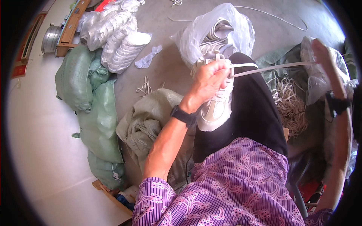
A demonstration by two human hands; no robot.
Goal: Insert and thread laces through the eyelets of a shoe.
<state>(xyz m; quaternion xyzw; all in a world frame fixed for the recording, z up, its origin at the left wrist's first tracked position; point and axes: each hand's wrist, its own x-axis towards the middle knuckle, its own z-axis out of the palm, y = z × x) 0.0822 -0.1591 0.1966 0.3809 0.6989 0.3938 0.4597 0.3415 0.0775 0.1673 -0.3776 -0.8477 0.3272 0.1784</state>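
A white and beige sneaker (214,113) rests on my lap against the black trousers, its toe pointing toward me. My left hand (213,79) is closed on the shoe's upper near the eyelets, with the fingers pinched around it. From there a white shoelace (279,66) runs taut to the right. At its far end my right hand (322,56) is raised, its fingers closed and slightly blurred, gripping the lace. A second stretch of lace loops close to the shoe's opening.
Beyond the shoe stands a clear plastic bag (241,34) of shoe parts. A tangled heap of laces (290,105) lies right of my leg. Green sacks (100,124), a beige sack (151,120) and stacked wrapped white shoe parts (124,49) are at the left.
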